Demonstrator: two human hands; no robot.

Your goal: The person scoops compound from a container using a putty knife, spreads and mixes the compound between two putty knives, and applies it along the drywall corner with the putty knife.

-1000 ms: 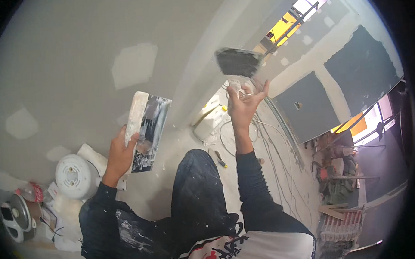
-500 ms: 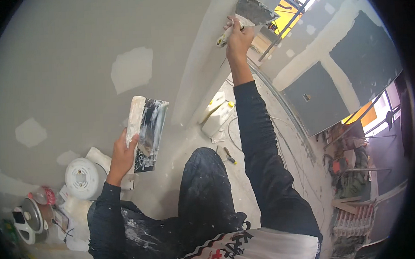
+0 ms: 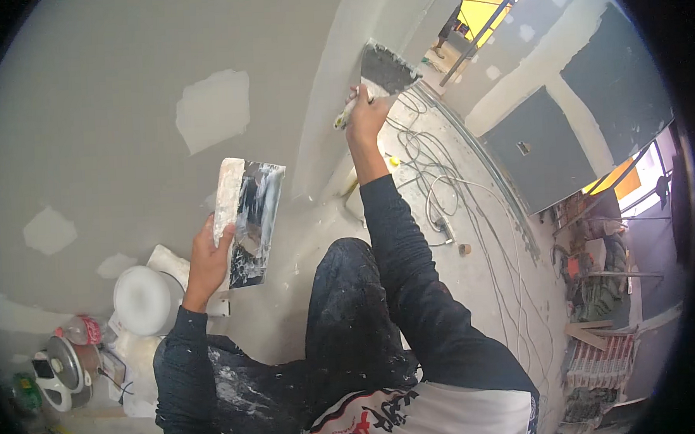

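My left hand (image 3: 207,262) is closed round the pale, plaster-crusted handle of a finishing trowel (image 3: 260,213). Its rectangular dark blade carries white smears and is held in front of the wall. Higher up, my right hand (image 3: 368,129) grips a putty knife (image 3: 388,69) with a wide, flared blade. Compound rims the blade, which is close to the wall's corner edge; whether it touches cannot be told. The grey wallboard (image 3: 135,63) bears pale filler patches (image 3: 213,112) and a pale band along its corner.
Cables (image 3: 462,182) trail over the dusty floor on the right. A jug with a yellow cap (image 3: 395,161) is partly behind my right arm. At lower left are a round white thing (image 3: 143,299), a pot (image 3: 68,362) and a plastic bottle (image 3: 82,330). A steel frame (image 3: 488,32) stands far off.
My right hand has come down and to the left with the putty knife, nearer my body. My left hand and the trowel have hardly moved. The view has shifted slightly.
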